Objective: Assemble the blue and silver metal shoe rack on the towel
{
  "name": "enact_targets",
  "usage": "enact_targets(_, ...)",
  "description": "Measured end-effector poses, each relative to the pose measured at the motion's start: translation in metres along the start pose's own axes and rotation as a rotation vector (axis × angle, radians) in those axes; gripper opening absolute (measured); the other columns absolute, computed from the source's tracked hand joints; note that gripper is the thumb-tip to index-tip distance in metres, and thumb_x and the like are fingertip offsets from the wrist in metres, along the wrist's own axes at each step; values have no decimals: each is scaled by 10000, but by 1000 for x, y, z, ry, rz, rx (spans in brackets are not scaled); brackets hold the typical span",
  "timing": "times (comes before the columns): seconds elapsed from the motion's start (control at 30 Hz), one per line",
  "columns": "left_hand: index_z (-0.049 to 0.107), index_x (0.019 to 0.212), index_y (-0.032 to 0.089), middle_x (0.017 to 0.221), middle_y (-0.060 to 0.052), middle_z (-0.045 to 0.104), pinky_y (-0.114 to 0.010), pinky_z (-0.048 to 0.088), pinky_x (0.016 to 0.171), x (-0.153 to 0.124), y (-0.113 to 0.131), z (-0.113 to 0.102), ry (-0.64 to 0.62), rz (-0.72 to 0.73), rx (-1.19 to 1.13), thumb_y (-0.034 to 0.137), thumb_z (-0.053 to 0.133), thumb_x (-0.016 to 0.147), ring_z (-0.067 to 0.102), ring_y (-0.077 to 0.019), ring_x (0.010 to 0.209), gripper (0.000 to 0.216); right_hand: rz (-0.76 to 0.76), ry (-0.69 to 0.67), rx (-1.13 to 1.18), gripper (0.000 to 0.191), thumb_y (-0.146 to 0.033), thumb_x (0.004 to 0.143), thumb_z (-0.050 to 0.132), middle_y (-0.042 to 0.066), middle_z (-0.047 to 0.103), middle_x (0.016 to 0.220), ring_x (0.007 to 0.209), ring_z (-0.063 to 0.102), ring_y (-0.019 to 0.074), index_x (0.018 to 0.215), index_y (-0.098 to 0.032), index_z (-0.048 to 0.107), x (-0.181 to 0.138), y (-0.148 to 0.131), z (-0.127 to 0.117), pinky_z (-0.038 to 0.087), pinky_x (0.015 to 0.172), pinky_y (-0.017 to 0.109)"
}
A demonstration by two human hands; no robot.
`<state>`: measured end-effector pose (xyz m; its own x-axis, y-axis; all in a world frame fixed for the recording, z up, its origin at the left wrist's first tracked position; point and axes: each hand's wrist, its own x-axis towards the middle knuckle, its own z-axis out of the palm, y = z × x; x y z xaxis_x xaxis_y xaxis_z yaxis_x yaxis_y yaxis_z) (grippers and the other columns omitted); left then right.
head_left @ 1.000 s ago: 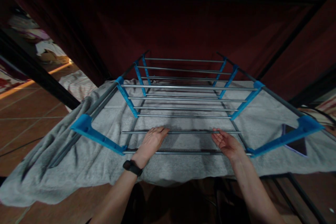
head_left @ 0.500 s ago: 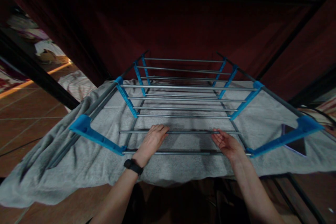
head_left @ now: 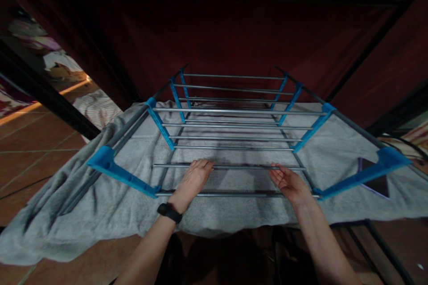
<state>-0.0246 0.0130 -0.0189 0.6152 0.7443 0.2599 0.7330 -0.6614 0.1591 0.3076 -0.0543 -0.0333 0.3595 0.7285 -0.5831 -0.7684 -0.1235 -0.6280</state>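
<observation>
Our left hand (head_left: pixel 195 177), fingers curled, grips the rod (head_left: pixel 240 168) from above; our right hand (head_left: pixel 287 180) pinches it, palm upturned. The rod spans the near part of the rack (head_left: pixel 163 127), over the cloth (head_left: pixel 234 216). We should guide both ends evenly.

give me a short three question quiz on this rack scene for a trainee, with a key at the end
1. On which of the person's own sides, left or right, is the black band worn?
2. True or false: the left hand and the right hand touch the same metal rod.
3. What colour is the cloth under the rack?
A) red
B) gray
C) green

Key:
1. Left
2. True
3. B
</observation>
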Motion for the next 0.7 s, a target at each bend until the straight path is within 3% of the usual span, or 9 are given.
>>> enact_targets(0.43, 610, 1067, 188, 942, -60, 625, -356, 416, 856, 3, 7, -9, -14, -12, 12, 277, 421, 991, 570, -209, 920, 222, 3, 11, 1, 170, -47, 883, 498, 36, 720, 773, 710, 699, 121, 833, -158, 617, -3, 0, 3, 608, 741, 271)
enact_targets(0.7, 611, 1129, 179, 963, -69, 632, -360, 404, 849, 2, 3, -2, 20, 8, 40, 273, 399, 999, 565, -210, 925, 266, 6, 6, 4, 155, -54, 877, 510, 44, 720, 779, 709, 699, 128, 836, -154, 620, -2, 0, 3, 609, 748, 276)
